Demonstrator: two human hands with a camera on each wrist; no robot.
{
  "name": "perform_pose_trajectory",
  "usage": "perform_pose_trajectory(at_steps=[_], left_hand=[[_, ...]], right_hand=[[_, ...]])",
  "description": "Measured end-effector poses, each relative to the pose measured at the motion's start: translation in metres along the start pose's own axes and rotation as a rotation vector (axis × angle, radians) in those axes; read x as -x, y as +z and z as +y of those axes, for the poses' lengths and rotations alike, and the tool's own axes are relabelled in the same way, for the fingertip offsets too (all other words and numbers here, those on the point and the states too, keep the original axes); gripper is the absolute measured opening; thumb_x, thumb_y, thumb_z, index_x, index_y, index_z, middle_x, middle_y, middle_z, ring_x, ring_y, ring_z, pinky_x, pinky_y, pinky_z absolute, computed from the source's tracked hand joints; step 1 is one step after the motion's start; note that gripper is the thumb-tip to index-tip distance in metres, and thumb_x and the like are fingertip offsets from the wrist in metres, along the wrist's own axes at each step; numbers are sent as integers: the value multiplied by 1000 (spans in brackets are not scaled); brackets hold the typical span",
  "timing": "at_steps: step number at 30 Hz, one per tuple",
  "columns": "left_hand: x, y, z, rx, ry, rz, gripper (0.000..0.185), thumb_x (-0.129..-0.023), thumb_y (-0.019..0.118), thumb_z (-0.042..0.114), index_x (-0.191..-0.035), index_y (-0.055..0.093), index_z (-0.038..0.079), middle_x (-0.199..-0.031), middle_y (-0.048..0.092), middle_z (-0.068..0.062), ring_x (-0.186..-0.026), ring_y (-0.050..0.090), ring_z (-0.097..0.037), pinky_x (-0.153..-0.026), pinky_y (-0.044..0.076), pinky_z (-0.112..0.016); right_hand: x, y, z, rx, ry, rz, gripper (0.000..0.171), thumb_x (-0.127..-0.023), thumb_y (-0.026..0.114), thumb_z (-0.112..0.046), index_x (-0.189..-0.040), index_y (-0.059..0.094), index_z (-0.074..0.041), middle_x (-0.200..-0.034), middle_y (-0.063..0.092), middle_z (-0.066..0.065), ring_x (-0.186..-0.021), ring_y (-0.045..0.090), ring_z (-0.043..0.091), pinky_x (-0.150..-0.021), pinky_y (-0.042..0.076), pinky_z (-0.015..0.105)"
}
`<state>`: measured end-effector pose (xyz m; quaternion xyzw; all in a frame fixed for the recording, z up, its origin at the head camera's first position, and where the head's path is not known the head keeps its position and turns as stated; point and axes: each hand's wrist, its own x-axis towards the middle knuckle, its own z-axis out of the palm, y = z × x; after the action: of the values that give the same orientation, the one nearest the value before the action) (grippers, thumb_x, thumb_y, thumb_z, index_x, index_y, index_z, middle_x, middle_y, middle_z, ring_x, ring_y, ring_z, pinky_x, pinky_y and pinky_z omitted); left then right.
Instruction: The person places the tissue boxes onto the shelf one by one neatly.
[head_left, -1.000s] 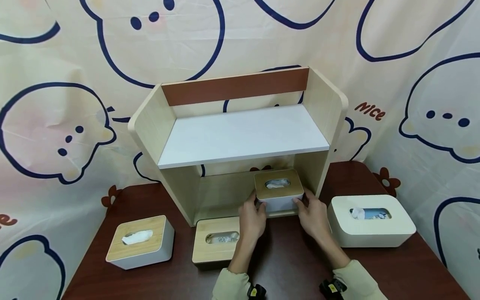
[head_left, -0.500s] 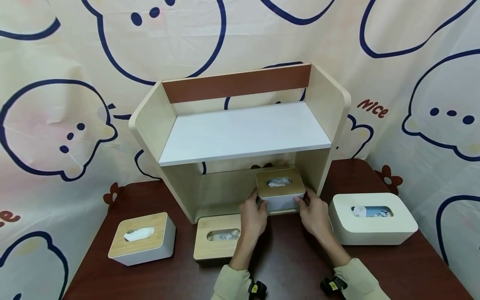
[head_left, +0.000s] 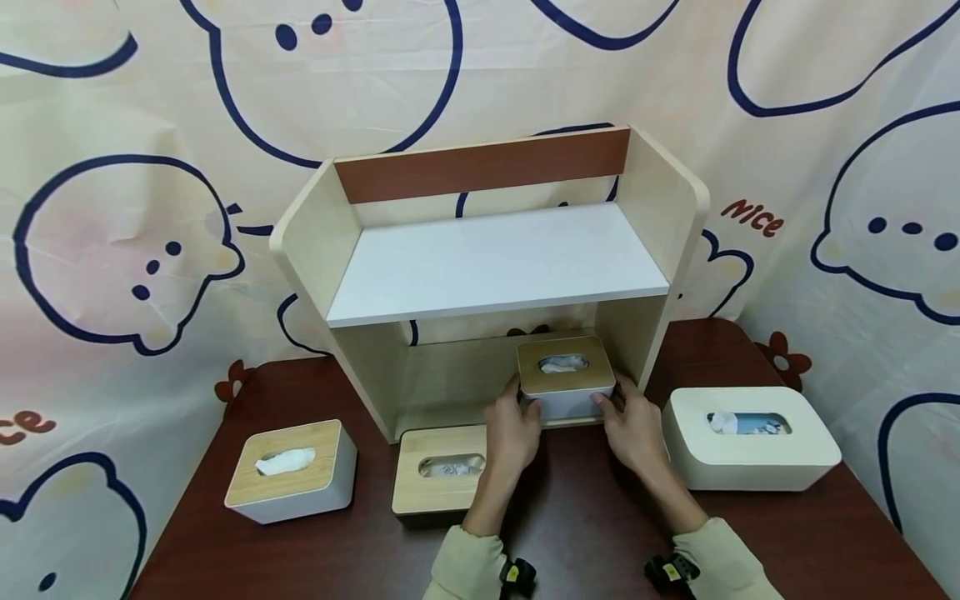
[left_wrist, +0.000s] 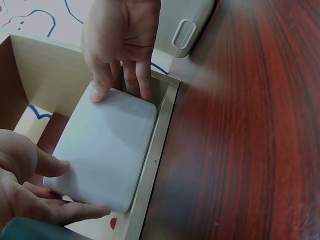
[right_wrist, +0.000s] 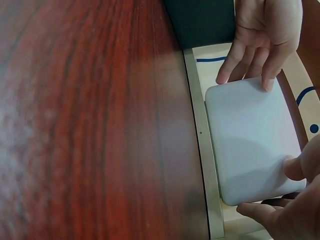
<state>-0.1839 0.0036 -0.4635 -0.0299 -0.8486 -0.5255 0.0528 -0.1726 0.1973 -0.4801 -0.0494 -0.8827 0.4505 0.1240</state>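
While pinching a small, brown-lidded, white rectangular tissue box (head_left: 567, 383) between bare left-hand grip (head_left: 513, 430) and bare right-hand grip (head_left: 633, 428), holds it at the lower right front of a pale wooden two-tier shelf (head_left: 498, 265), lengthwise from grip to grip, with neither nearer.

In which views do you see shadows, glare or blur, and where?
Head view: mostly sharp, soft shadow on the table near the left hand; left wrist view: grey shadow across the box; right wrist view: similar shadow, plus pale glare and blurred table grain at the left edge.
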Motion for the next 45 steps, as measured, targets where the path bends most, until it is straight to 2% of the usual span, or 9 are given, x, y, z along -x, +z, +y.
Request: perform_pose_trajectory(at_steps=[4,11,14,18,21,24,28,33,45], left_hand=[[-2,0,1,-27,20,20,58,-102,73,11,-155,54,0,-128,75,-24,-76,63,-12,-87,62,-43],[-2,-10,7,11,38,-1,63,-103,72,16,-160,48,2,-89,75,-20,-50,46,-8,-61,51,-30],[-1,-17,13,23,52,-2,65,-104,71,19,-161,46,0,-114,77,-27,-51,51,-13,-64,53,-30],[2,-28,19,42,57,0,66,-104,70,21,-161,45,0,-155,57,-28,-93,75,-32,-85,60,-42],[5,-35,24,50,66,6,67,-104,71,24,-161,45,1,-157,55,-29,-125,69,-46,-96,62,-54],[8,-42,27,38,97,18,68,-104,73,26,-161,46,2,-157,55,-27,-127,67,-51,-102,60,-59],[14,-55,27,23,138,34,70,-103,74,27,-162,46,2,-159,54,-24,-106,73,-51,-105,58,-59],[24,-71,21,-5,135,46,72,-102,76,28,-162,45,3,-162,53,-20,-138,61,-45,-109,55,-60],[42,-110,-8,-135,136,10,85,-98,81,38,-165,40,4,-166,48,-17,-153,48,-38,-122,44,-59]], right_hand=[[-2,-3,-1,5,-8,-12,62,-109,66,-26,-159,45,6,-150,59,32,-136,62,44,-108,56,56],[0,-13,-12,6,-75,-5,64,-108,66,-23,-161,42,5,-154,55,33,-137,61,47,-108,55,61],[4,-17,-21,17,-103,18,64,-108,68,-23,-160,43,4,-154,56,32,-136,61,47,-107,54,63],[11,-21,-33,16,-143,41,66,-107,70,-26,-161,44,1,-153,57,31,-135,62,48,-107,54,65],[18,-23,-43,19,-184,55,68,-106,71,-28,-161,44,1,-157,54,30,-131,64,49,-106,53,66],[25,-25,-51,19,-217,65,69,-105,72,-27,-162,43,0,-160,52,28,-134,62,48,-106,53,67],[35,-24,-59,-3,-249,51,70,-105,73,-25,-163,43,0,-164,49,24,-143,57,46,-110,53,64],[49,-17,-65,-27,-259,-6,73,-104,73,-27,-165,40,-3,-167,46,22,-141,58,46,-110,53,61],[75,8,-74,-47,-274,-91,74,-101,77,-32,-162,45,-5,-163,53,17,-142,58,43,-111,52,61]])
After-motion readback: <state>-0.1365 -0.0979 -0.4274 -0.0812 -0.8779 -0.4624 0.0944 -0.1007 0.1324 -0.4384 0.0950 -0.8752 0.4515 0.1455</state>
